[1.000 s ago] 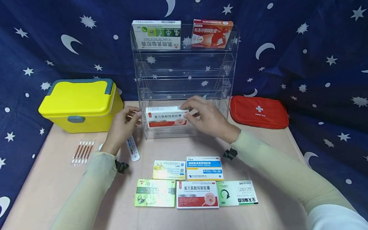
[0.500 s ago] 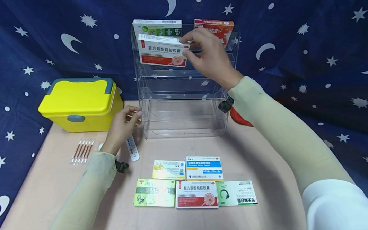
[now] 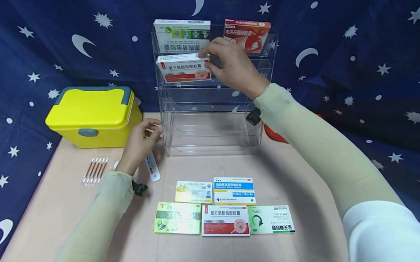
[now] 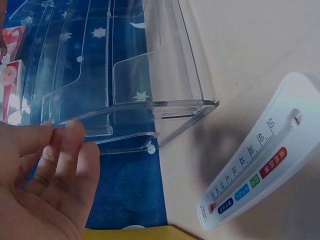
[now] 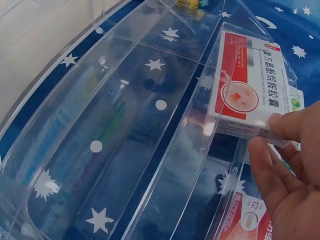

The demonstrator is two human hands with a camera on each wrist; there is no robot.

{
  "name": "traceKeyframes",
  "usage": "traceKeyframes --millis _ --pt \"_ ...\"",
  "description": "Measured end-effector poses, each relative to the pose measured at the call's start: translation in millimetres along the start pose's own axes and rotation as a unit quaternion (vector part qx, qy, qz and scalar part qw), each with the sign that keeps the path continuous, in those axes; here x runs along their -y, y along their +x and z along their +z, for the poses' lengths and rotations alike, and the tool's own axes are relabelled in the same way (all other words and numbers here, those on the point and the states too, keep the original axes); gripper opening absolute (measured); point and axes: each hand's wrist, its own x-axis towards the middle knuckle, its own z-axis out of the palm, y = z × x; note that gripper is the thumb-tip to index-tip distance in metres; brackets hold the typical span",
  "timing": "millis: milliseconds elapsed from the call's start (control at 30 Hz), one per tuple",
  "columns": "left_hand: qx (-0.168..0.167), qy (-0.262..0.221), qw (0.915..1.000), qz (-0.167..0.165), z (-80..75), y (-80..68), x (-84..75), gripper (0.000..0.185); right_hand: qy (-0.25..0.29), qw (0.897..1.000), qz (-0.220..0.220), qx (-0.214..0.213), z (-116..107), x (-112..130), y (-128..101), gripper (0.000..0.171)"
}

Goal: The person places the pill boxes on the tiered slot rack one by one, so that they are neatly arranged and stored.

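The right hand [image 3: 233,68] pinches a red-and-white box [image 3: 184,68] by its top right corner, standing it in the second tier of the clear rack [image 3: 211,119]. Two boxes [image 3: 182,35] fill the top tier. The left hand [image 3: 139,144] touches the rack's lower left edge with relaxed fingers (holding nothing). Five boxes [image 3: 224,220] lie on the table [image 3: 57,210], plus one thermometer [image 3: 152,167].

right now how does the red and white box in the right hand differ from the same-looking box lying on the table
The held box stands upright in the second tier of the clear rack, while the table box lies flat in the front row. The right hand pinches the held box's top corner; nothing touches the table box, which has other boxes either side. Both share the same red and white printing.
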Motion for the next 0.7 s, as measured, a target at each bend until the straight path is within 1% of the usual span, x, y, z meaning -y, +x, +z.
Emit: traceKeyframes --millis 267,467,567,633,700 --pt "0.007 -0.002 0.9999 -0.008 0.2 0.6 -0.8 0.028 -0.004 1.000 0.003 0.015 1.7 -1.4 2.2 0.025" --pt "0.006 -0.002 0.9999 -0.016 0.9 0.2 -3.4 0.029 -0.004 1.000 0.009 0.023 1.4 -2.1 2.8 0.025" --pt "0.005 -0.001 0.9998 -0.019 1.0 0.2 -3.9 0.028 -0.014 0.999 0.012 0.025 1.0 -2.1 2.7 0.024" --pt "0.005 -0.002 0.9998 -0.019 0.9 0.3 -3.9 0.028 -0.023 0.999 0.022 0.025 0.2 -1.8 1.1 0.026" --pt "0.005 -0.003 0.9998 -0.021 0.7 0.0 -3.5 0.027 -0.026 0.999 0.029 0.015 -1.2 -1.7 -3.5 0.027"
